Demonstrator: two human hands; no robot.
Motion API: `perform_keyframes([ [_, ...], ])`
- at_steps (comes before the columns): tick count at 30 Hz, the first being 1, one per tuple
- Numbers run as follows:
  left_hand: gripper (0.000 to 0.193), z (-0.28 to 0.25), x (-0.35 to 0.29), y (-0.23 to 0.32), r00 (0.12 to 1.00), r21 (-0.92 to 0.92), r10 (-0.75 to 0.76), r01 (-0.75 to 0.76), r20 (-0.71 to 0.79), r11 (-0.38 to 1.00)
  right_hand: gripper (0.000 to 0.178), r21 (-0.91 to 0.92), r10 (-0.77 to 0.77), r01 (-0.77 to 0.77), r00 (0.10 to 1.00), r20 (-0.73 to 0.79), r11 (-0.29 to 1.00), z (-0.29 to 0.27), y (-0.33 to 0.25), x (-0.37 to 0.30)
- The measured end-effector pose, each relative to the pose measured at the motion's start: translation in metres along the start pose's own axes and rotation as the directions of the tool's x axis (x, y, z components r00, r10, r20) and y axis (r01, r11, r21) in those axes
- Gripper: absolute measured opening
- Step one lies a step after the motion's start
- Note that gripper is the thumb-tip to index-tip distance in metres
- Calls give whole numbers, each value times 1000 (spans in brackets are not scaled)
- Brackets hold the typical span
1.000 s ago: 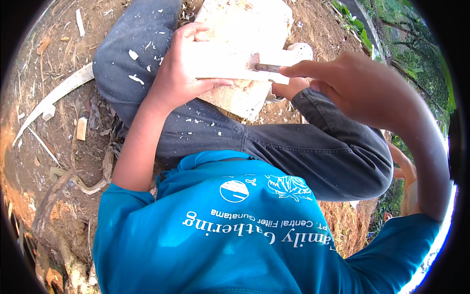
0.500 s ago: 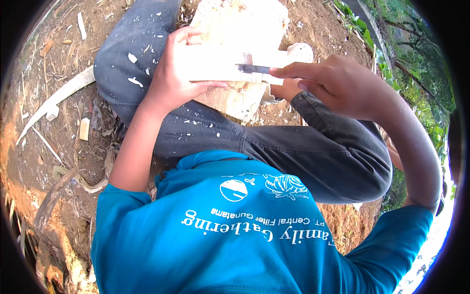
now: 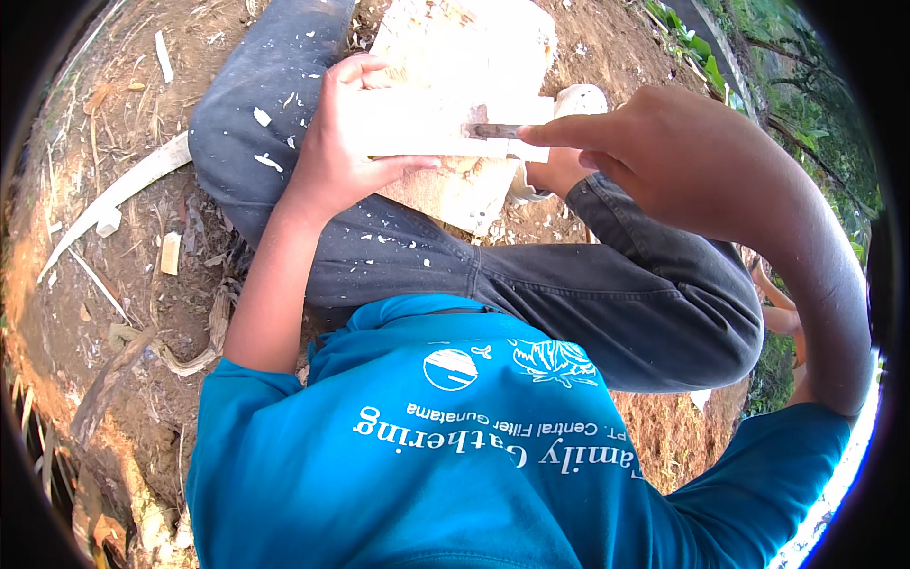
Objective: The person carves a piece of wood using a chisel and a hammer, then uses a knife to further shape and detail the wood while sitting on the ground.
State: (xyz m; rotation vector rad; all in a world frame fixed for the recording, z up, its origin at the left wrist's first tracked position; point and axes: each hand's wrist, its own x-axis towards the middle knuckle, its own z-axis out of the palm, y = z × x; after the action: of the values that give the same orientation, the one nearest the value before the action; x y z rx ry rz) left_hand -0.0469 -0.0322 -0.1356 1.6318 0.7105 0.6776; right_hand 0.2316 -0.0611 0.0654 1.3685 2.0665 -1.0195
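Observation:
My left hand (image 3: 332,156) grips the left end of a pale, flat piece of wood (image 3: 408,128), fingers over the far edge and thumb along the near one. Strong glare washes out much of its surface. It lies across a larger light wooden block (image 3: 464,204) between my legs. My right hand (image 3: 635,152) is closed around a knife, its index finger stretched along the narrow metal blade (image 3: 495,131). The blade's tip meets a darker notch (image 3: 476,114) in the wood, right of its middle. The handle is hidden in my right hand.
My crossed legs in dark trousers (image 3: 588,294) flank the block, dotted with shavings. On the dirt at left lie a long curved pale strip (image 3: 118,194), a small wood offcut (image 3: 171,253) and dry sticks (image 3: 109,384). Green plants (image 3: 706,62) grow at right; another person's bare limb (image 3: 782,318) shows there.
The knife has shifted slightly to the right and its blade has turned, catching more light. My right wrist and forearm have swung up and outward. My left hand and the wood have barely moved.

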Motion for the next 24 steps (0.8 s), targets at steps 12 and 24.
perform_keyframes([
  [12,106,1,-3,-2,1000,70,19,-20,9,997,38,202,106,-114,993,50,973,31,12,4],
  [24,107,1,-1,1,1000,62,7,-7,9,998,41,221,15,-6,999,-36,975,42,21,4],
])
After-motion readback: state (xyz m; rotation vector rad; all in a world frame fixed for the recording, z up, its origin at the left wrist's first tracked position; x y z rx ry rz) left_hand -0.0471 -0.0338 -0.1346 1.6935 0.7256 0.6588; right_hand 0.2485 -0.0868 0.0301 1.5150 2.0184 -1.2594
